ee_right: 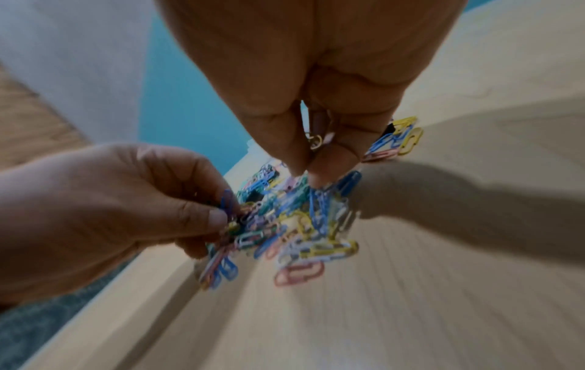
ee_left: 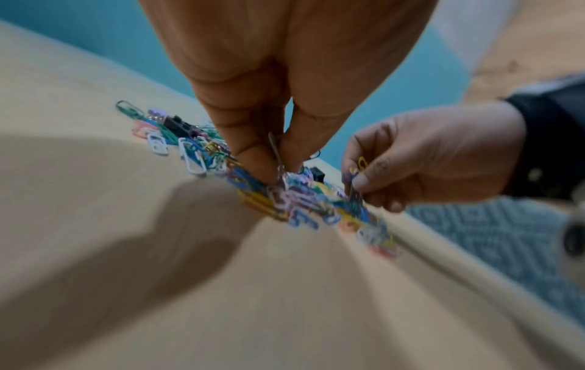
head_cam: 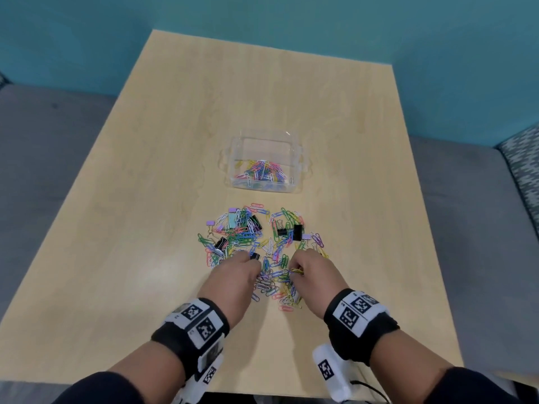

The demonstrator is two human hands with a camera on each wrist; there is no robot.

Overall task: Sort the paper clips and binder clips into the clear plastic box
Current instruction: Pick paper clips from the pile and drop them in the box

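Fingertips of left hand [head_cam: 236,275] and right hand [head_cam: 309,271] pinched on paper clips [head_cam: 274,275] at pile's near edge, presumably gathering handfuls for clear plastic box [head_cam: 264,162] beyond; binder clips [head_cam: 288,232] lying mixed in.

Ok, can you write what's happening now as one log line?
left hand: pinching paper clips | right hand: pinching yellow clip | clear box: some paper clips inside | pile: mixed, unsorted

You sit in an office lounge, light wood tabletop [head_cam: 180,118], teal wall [head_cam: 437,30], grey upholstered bench [head_cam: 43,147], patterned cushion [head_cam: 522,158].
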